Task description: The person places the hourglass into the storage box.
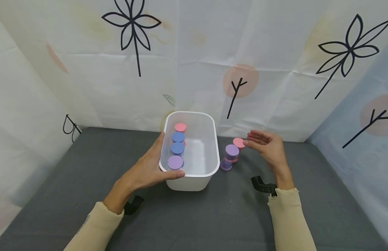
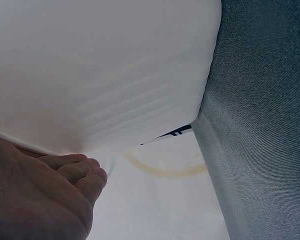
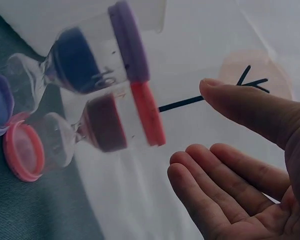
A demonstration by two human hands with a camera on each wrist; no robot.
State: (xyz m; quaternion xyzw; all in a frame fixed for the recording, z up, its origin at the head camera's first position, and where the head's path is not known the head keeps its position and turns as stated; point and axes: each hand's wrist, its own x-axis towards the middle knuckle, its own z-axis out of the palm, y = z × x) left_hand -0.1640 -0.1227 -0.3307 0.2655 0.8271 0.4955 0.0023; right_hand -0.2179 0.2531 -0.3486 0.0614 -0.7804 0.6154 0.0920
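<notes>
My left hand [image 1: 150,166] grips the near left corner of a white plastic bin [image 1: 189,183], thumb along the front rim and fingers against the left wall. From below, the left wrist view shows those fingers [image 2: 85,172] at the bin's edge. Several sand timers with pink, blue and purple caps [image 1: 177,148] stand in a row along the bin's left side. Right of the bin, a purple sand timer [image 3: 75,60] and a pink sand timer [image 3: 105,122] stand upright side by side. My right hand [image 1: 267,148] is beside the pink one, fingers extended and thumb apart, with nothing held.
A dark grey cloth [image 1: 212,219] covers the table. Behind it hangs a white fabric backdrop [image 1: 197,83] printed with flowers and twigs, and it continues along both sides. Each wrist wears a black strap mount [image 1: 263,186].
</notes>
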